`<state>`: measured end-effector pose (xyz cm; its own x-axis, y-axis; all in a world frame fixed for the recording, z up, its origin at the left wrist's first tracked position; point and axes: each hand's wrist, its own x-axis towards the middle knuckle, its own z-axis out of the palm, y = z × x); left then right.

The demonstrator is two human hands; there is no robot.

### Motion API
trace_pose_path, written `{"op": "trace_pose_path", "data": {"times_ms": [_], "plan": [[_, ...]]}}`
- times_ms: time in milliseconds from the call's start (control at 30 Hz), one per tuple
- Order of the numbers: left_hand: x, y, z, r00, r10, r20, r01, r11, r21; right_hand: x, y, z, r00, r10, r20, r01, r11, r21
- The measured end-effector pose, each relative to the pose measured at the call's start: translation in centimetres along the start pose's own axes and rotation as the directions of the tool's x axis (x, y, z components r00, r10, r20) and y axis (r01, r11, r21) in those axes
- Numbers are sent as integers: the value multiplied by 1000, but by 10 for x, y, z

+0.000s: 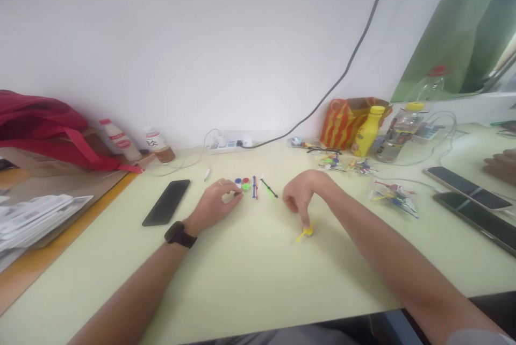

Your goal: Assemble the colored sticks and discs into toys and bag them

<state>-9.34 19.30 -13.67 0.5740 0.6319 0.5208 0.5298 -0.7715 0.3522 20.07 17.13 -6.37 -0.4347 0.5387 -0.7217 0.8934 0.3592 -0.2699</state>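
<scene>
My left hand (217,202) rests on the pale yellow table (250,275) with a watch on its wrist. Its fingers are curled, the tips pinched on something small and dark I cannot make out, right beside several small coloured caps (243,182). My right hand (300,194) hangs over a small yellow propeller-like toy piece (307,231), its fingertips pinched down onto the top of it. Thin coloured sticks (255,186) and a black stick (269,189) lie between my two hands.
A black phone (166,202) lies left of my left hand. Bags of small parts (393,197), bottles (367,131), a power strip (229,144) and a striped bag (342,122) stand behind. Two phones (467,189) and another person's hand (502,165) are at right. Papers (32,216) lie at left.
</scene>
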Motion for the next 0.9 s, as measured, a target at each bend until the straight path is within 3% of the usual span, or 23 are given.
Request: {"op": "trace_pose_path", "data": {"times_ms": [133, 233, 367, 500, 600, 733, 900], "plan": [[-1, -1, 3, 1000, -19, -10, 19, 1000, -8, 4, -23, 6, 991, 95, 90, -89, 994, -68], [-2, -2, 5, 999, -45, -26, 45, 999, -22, 3, -29, 9, 987, 150, 63, -145, 987, -73], [0, 1, 3, 994, -100, -52, 99, 995, -13, -2, -19, 7, 992, 124, -12, -124, 992, -22], [0, 10, 1, 985, -76, -155, 78, 997, 3, -4, -4, -1, 983, -40, -179, 47, 998, 37], [-1, 22, 1, 968, -26, -251, 22, 1000, -22, -1, 0, -5, 914, -201, -352, 273, 948, 166], [-2, 38, 6, 973, 37, -228, -58, 995, -86, 14, -9, -1, 804, -264, -534, 513, 762, 396], [-2, 43, 15, 980, 86, -177, -112, 983, -144, 34, -28, 7, 743, -225, -630, 634, 539, 555]]}}
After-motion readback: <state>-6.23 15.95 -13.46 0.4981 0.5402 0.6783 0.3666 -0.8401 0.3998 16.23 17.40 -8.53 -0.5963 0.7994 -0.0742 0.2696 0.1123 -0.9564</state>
